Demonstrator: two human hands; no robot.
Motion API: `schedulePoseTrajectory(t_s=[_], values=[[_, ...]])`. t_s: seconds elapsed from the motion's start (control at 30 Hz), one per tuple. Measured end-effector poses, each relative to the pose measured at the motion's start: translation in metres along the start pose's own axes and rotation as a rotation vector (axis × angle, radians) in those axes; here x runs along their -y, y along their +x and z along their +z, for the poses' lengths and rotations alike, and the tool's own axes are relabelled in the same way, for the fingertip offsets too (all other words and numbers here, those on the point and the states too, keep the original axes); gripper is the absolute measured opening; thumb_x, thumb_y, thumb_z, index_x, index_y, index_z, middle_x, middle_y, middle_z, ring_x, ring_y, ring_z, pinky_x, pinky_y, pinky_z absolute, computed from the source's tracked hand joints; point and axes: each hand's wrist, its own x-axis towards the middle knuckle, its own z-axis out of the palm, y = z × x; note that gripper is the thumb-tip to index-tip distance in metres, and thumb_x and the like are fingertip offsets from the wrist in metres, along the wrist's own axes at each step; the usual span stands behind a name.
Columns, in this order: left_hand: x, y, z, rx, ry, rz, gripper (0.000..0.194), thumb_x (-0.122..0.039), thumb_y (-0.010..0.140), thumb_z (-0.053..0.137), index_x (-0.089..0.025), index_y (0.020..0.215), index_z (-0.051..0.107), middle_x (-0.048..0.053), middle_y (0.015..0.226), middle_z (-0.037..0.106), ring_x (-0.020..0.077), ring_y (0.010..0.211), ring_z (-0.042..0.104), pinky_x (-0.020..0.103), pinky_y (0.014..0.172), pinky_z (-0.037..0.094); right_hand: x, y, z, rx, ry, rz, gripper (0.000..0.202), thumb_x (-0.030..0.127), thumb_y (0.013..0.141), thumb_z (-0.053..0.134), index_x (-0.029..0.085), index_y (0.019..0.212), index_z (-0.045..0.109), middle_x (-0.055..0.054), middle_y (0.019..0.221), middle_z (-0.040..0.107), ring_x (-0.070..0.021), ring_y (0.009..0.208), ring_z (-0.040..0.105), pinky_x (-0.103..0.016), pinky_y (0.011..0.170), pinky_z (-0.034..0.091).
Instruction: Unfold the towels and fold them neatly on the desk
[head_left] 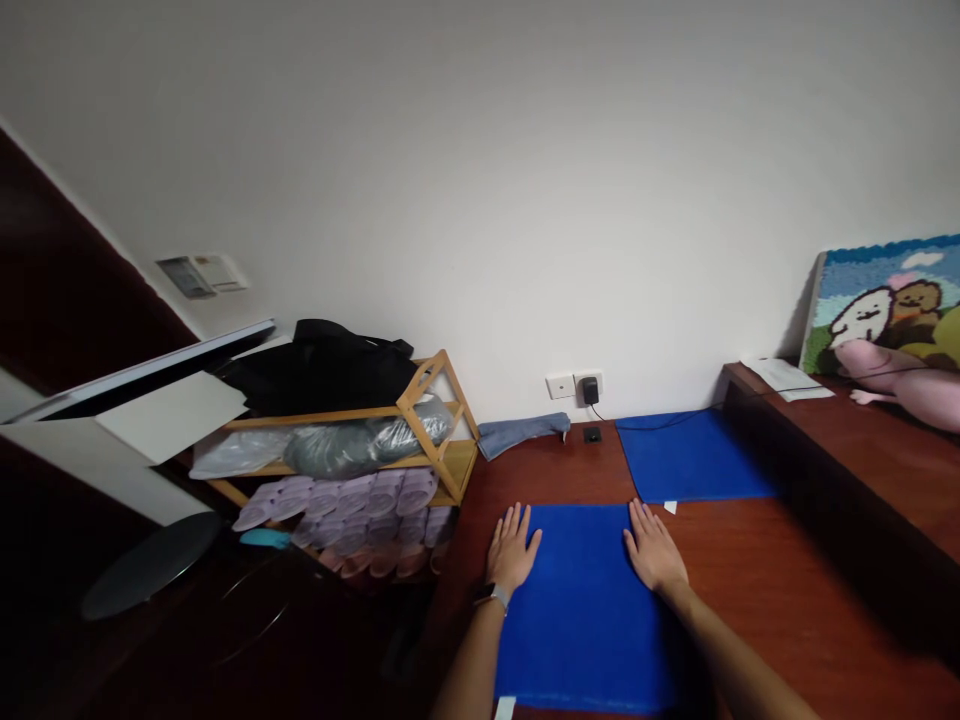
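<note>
**Both palms flat on a blue cloth, plus one very full shoe rack**

So I'm standing here, and the blue cloth [577, 610] is laid out on the brown table [795, 610] right in front of the person. Call that cloth the clock centre, 12 toward the wall. The left hand [512, 548] is at 11, the right hand [656, 548] at 1, each palm down by a far corner. Neither grips anything: fingers straight, nothing pinched. My guess is they're set that way because pressure at both corners would keep the far edge flat and square. White tag [505, 708] pokes out at 7.

A second blue cloth [690, 455] lies spread at about 1:30, past the right hand, probably there so the two don't overlap. At 11 there's a grey-blue cloth [525, 435] bunched long and narrow against the wall. The black plug [590, 390] sits in the wall socket at 12, its cord trailing over the second cloth.

Now storage: the wooden rack [456, 470] at 10. Black bag [330, 360] on top, contents hidden. Below it, clear plastic bags [330, 452], one with something grey-green, can't tell what. Under those, rows of lilac slippers [360, 495], then pinkish ones [381, 562], packed side by side, presumably to save room.
</note>
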Motion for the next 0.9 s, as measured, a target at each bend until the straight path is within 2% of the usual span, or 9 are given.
schedulePoseTrajectory(t_s=[0.1,0.43,0.67,0.83,0.9], values=[[0.014,0.001,0.005,-0.032,-0.01,-0.017,0.069,-0.058,0.107,0.028,-0.025,0.167,0.03,0.009,0.174,0.031,0.027,0.161,0.026,0.05,0.13,0.026,-0.001,0.001,0.001,-0.003,0.002,-0.007,0.07,0.044,0.106,0.021,0.01,0.166,0.029,-0.009,0.173,0.027,-0.024,0.161,0.021,-0.045,0.132,0.021],[0.011,-0.004,0.007,-0.039,-0.018,-0.045,0.071,-0.06,0.107,0.027,-0.02,0.166,0.033,0.01,0.175,0.03,0.0292,0.162,0.024,0.047,0.13,0.024,0.005,0.001,-0.011,0.081,-0.051,0.011,0.071,0.043,0.106,0.021,0.006,0.166,0.027,-0.01,0.173,0.023,-0.0246,0.162,0.019,-0.045,0.132,0.02],[0.014,-0.006,0.009,-0.043,-0.003,-0.051,0.071,-0.06,0.107,0.026,-0.023,0.166,0.033,0.009,0.174,0.03,0.0293,0.161,0.026,0.049,0.13,0.026,0.02,-0.006,-0.007,0.057,-0.085,0.073,0.069,0.039,0.106,0.017,0.007,0.166,0.025,-0.008,0.173,0.023,-0.0245,0.162,0.02,-0.046,0.132,0.018],[0.015,-0.005,0.002,-0.004,0.04,-0.052,0.071,-0.059,0.107,0.026,-0.021,0.166,0.031,0.009,0.175,0.028,0.0296,0.161,0.025,0.05,0.13,0.026,0.024,-0.007,-0.012,0.062,-0.081,0.081,0.07,0.042,0.106,0.018,0.007,0.167,0.023,-0.009,0.174,0.022,-0.0241,0.162,0.019,-0.045,0.133,0.015],[0.009,-0.002,-0.006,0.004,0.079,-0.052,0.069,-0.054,0.107,0.027,-0.02,0.166,0.031,0.01,0.173,0.031,0.0303,0.161,0.026,0.052,0.131,0.023,0.026,-0.007,-0.016,0.075,-0.073,0.088,0.07,0.042,0.106,0.018,0.008,0.167,0.022,-0.009,0.175,0.021,-0.0236,0.163,0.017,-0.044,0.133,0.013]])
